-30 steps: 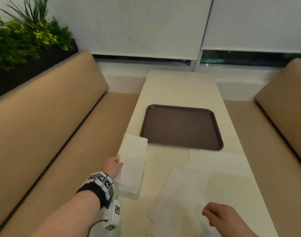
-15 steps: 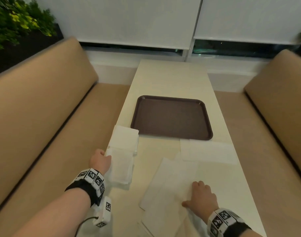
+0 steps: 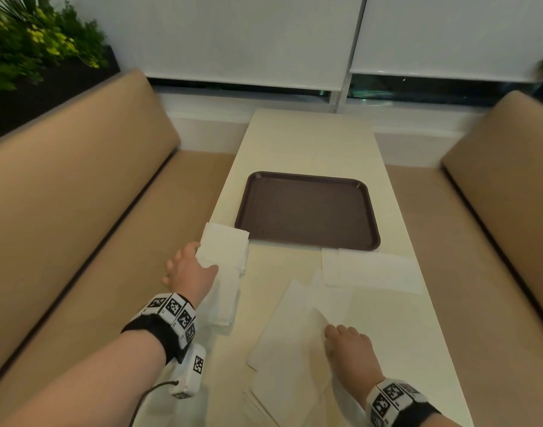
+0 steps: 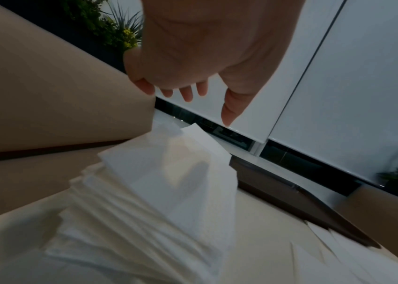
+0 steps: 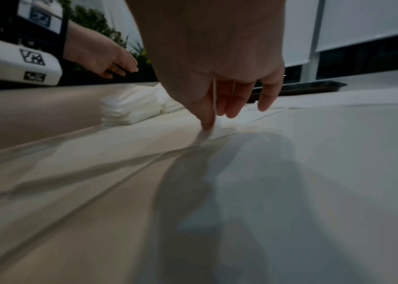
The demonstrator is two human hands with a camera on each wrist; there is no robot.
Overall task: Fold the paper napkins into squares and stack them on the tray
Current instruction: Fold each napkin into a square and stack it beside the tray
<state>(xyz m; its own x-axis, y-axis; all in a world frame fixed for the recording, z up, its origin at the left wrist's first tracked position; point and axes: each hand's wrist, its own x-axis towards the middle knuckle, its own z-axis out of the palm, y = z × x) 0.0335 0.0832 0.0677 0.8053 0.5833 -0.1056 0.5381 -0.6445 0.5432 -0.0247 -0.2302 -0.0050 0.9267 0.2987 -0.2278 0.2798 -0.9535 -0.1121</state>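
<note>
An empty brown tray (image 3: 307,211) lies mid-table. Just before its near left corner sits a stack of folded white napkins (image 3: 225,251) (image 4: 168,182) (image 5: 130,107). My left hand (image 3: 191,269) (image 4: 207,109) hovers at the stack's left edge, fingers straight and spread, holding nothing. Several unfolded napkins (image 3: 288,349) overlap on the near part of the table. My right hand (image 3: 341,337) (image 5: 212,119) pinches the raised edge of the top napkin between thumb and forefinger. Another flat napkin (image 3: 372,269) lies in front of the tray's near right corner.
The cream table (image 3: 310,143) runs narrow between two tan benches (image 3: 79,186) (image 3: 504,167). A planter with green plants (image 3: 33,50) stands behind the left bench. Closed white blinds (image 3: 248,35) cover the window at the far end.
My right hand came onto the unfolded napkins, lay flat, and now pinches and lifts an edge. My left hand slid a little forward along the folded stack.
</note>
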